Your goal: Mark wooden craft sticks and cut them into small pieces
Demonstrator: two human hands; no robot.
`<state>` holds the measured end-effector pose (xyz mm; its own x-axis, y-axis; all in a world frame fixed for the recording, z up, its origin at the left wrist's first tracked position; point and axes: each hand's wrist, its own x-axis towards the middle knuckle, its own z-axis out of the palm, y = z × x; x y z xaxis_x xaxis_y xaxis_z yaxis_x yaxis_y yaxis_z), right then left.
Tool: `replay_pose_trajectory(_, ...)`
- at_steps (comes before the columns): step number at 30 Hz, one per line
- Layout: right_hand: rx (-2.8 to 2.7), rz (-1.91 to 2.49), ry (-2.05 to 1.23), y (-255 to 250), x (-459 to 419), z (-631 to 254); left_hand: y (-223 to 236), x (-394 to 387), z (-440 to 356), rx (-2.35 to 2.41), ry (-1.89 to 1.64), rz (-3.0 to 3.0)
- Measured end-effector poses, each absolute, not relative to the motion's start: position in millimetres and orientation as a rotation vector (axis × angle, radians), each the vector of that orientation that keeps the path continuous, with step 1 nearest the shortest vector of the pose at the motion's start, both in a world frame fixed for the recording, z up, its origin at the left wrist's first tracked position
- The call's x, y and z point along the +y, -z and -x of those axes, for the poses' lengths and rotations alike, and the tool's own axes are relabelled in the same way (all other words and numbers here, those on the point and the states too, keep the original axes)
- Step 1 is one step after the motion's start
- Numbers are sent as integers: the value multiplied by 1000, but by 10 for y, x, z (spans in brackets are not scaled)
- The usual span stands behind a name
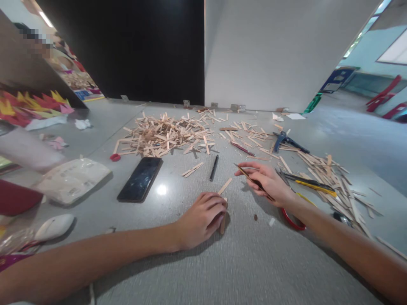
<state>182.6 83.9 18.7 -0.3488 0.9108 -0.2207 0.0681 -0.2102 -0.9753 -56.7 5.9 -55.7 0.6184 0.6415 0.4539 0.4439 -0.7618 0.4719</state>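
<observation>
My left hand (202, 218) rests on the grey table with its fingers curled down over wooden craft sticks. One craft stick (225, 186) slants out beyond the fingers, and a second stick (223, 226) shows below them; where they meet is hidden. To the right, my right hand (265, 182) grips a slim, pointed pencil-like tool (246, 174), its tip aimed up and left above the table. Between and beyond the hands lies a black pen (214, 168). Beside my right wrist are scissors (294, 222) with red handles, partly covered by the forearm, and a yellow-and-black utility knife (314, 184).
A large heap of craft sticks (168, 135) spreads at the back, another pile (341, 186) at right. A phone (140, 180), plastic packet (74, 180) and white mouse (54, 227) lie left. Blue-handled cutters (288, 142) sit back right. Black and white panels (273, 55) stand behind.
</observation>
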Motion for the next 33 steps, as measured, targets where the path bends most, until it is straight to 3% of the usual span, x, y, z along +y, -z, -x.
replay_pose_trajectory(18,-1526,1224,-1515,-197,825,-1804,557,43,569,896,-888,-2504)
replay_pose_trajectory(28,-1253,1090,-1531,-177,803,-1873,577,66,596,1077,-990,-2361)
replay_pose_trajectory(33,-1207,965,-1653,-90,626,-1868,591,85,608,1111,-729,-2379)
